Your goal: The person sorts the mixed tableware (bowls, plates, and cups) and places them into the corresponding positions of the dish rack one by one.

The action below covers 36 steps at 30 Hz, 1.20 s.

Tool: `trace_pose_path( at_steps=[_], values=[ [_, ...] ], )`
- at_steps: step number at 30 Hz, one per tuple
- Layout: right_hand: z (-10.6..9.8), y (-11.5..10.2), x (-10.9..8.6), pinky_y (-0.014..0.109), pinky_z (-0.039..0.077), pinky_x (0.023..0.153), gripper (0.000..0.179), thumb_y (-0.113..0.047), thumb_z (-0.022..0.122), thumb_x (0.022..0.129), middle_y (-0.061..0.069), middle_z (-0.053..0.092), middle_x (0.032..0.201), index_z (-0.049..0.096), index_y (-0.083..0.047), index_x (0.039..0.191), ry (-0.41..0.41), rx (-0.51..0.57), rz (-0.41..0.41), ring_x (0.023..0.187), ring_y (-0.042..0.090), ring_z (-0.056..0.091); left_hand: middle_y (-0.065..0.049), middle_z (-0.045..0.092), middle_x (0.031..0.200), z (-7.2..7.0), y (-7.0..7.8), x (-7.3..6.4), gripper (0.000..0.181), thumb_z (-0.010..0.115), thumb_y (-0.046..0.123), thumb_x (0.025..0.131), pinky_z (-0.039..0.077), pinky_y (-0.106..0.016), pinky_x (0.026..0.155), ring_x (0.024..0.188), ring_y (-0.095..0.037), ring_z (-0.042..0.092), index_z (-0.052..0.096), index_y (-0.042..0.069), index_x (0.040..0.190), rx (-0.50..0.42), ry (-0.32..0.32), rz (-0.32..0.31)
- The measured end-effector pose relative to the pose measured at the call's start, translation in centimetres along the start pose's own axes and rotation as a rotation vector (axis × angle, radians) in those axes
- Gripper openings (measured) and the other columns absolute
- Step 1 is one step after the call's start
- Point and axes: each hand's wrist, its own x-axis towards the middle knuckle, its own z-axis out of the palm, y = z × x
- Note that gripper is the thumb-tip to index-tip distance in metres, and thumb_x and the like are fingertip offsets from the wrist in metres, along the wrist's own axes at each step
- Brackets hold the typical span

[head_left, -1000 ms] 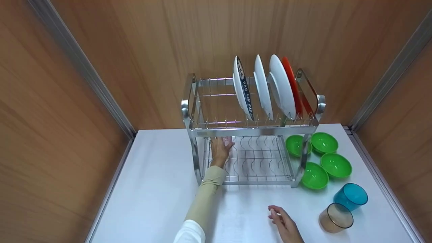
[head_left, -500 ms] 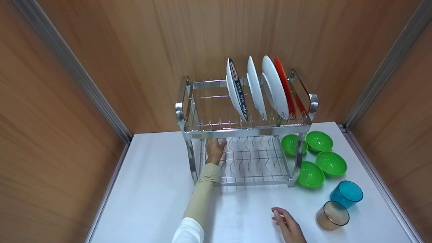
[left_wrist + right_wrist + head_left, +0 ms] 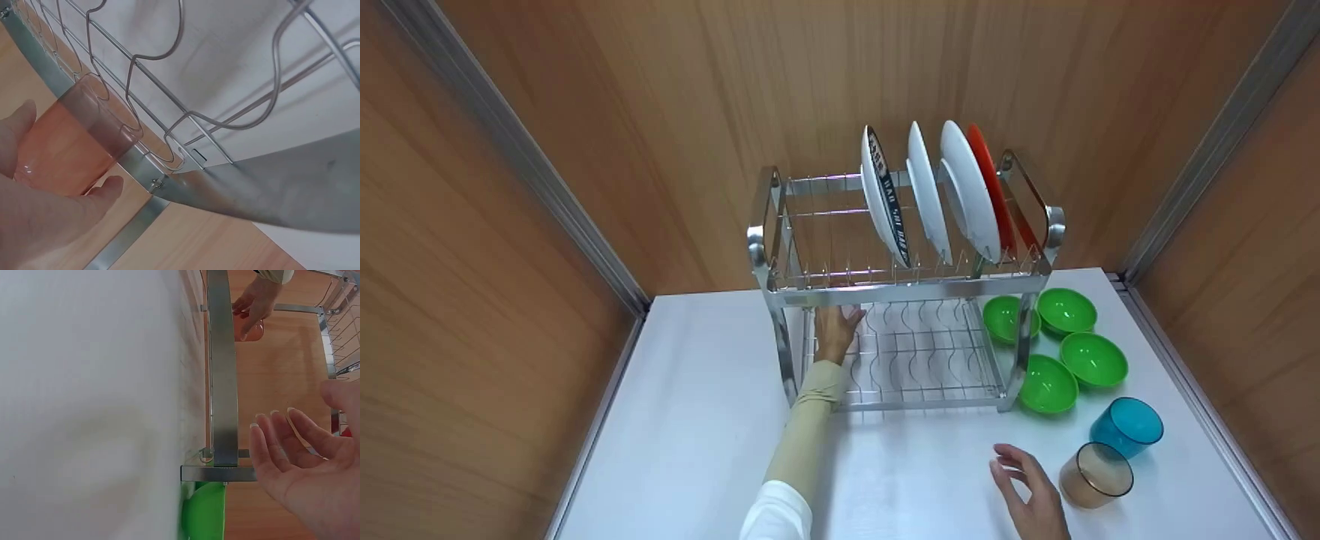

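A see-through pink tumbler [image 3: 73, 140] sits at the back left corner of the rack's lower tier, its far end up by the wavy wires; whether its weight rests on them I cannot tell. The person's left hand [image 3: 834, 334] holds it, thumb on one side and fingers curled round the other, the beige sleeve [image 3: 802, 435] reaching in under the upper tier.

The right hand [image 3: 1033, 495] is over the white table [image 3: 697, 420] in front, holding nothing, its fingers softly bent and a fair gap between them and the thumb. Just beside it stands a brown tumbler [image 3: 1095, 478], with a blue tumbler [image 3: 1126, 426] close behind.

Up top, the metal dish rack [image 3: 907, 292] carries a dark-rimmed patterned plate [image 3: 877, 196], two white plates [image 3: 928, 195] and a red plate [image 3: 988, 166], all on edge towards the right. Four green bowls [image 3: 1094, 360] cluster at the rack's right end. Wood-grain panels [image 3: 697, 112] wall everything in.
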Motion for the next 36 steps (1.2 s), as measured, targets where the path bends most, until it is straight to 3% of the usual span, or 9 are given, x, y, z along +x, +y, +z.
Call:
trace_pose_path(
  at_steps=[6, 10, 14, 21, 27, 29, 36],
  values=[
    [-1.4, -0.1, 0.0, 0.049, 0.045, 0.109, 0.044, -0.025, 0.065, 0.103, 0.018, 0.058, 0.138, 0.053, 0.000, 0.138, 0.041, -0.024, -0.034, 0.128, 0.034, 0.054, -0.015, 0.061, 0.127, 0.0, 0.4, -0.1, 0.050, 0.090, 0.010, 0.080, 0.035, -0.047, 0.117, 0.130, -0.035, 0.051, 0.063, 0.006, 0.122, -0.018, 0.025, 0.008],
    [-2.5, 0.0, -0.1, 0.049, 0.042, 0.111, 0.047, -0.027, 0.068, 0.102, 0.019, 0.057, 0.138, 0.053, -0.001, 0.138, 0.091, -0.072, -0.053, 0.130, 0.035, 0.052, -0.015, 0.052, 0.139, -0.6, 1.0, -0.5, 0.060, 0.087, 0.016, 0.084, 0.030, -0.048, 0.120, 0.138, -0.035, 0.043, 0.057, 0.008, 0.135, -0.018, 0.019, -0.010],
    [-3.2, 0.2, -0.4, 0.057, 0.042, 0.106, 0.046, -0.022, 0.074, 0.097, 0.018, 0.058, 0.134, 0.057, -0.002, 0.135, 0.201, -0.131, -0.091, 0.129, 0.038, 0.050, -0.017, 0.043, 0.150, -1.1, 1.4, -1.1, 0.068, 0.085, 0.022, 0.087, 0.025, -0.049, 0.123, 0.145, -0.036, 0.035, 0.050, 0.009, 0.145, -0.021, 0.022, -0.008],
    [-4.7, 1.4, -0.1, 0.063, 0.029, 0.109, 0.052, -0.008, 0.083, 0.086, 0.024, 0.053, 0.133, 0.058, 0.000, 0.131, 0.393, -0.198, -0.207, 0.130, 0.045, 0.042, -0.027, 0.046, 0.142, -1.6, 2.2, -2.2, 0.077, 0.086, 0.025, 0.085, 0.037, -0.053, 0.115, 0.134, -0.044, 0.044, 0.046, 0.000, 0.146, 0.046, 0.101, 0.050],
    [-6.1, 3.5, 0.3, 0.066, 0.019, 0.114, 0.063, 0.000, 0.087, 0.075, 0.029, 0.046, 0.133, 0.057, 0.006, 0.130, 0.498, -0.179, -0.323, 0.130, 0.048, 0.035, -0.026, 0.036, 0.149, -2.2, 3.1, -3.7, 0.088, 0.082, 0.032, 0.089, 0.038, -0.052, 0.115, 0.136, -0.040, 0.040, 0.032, 0.001, 0.154, 0.039, 0.049, -0.017],
    [-6.4, 4.0, 0.4, 0.066, 0.017, 0.113, 0.064, -0.002, 0.086, 0.075, 0.031, 0.043, 0.135, 0.056, 0.006, 0.131, 0.508, -0.160, -0.314, 0.131, 0.051, 0.032, -0.027, 0.035, 0.151, -2.5, 3.5, -4.2, 0.089, 0.081, 0.033, 0.090, 0.035, -0.052, 0.116, 0.139, -0.040, 0.037, 0.029, 0.001, 0.156, 0.046, 0.038, -0.026],
    [-7.2, 5.1, 0.6, 0.072, 0.018, 0.105, 0.074, -0.014, 0.082, 0.082, 0.033, 0.028, 0.147, 0.043, 0.002, 0.143, 0.450, -0.186, -0.152, 0.133, 0.057, 0.022, -0.025, 0.038, 0.151, -2.9, 5.0, -6.7, 0.084, 0.080, 0.028, 0.092, 0.034, -0.053, 0.117, 0.142, -0.040, 0.036, 0.032, -0.002, 0.154, 0.034, 0.041, 0.021]
  ],
)
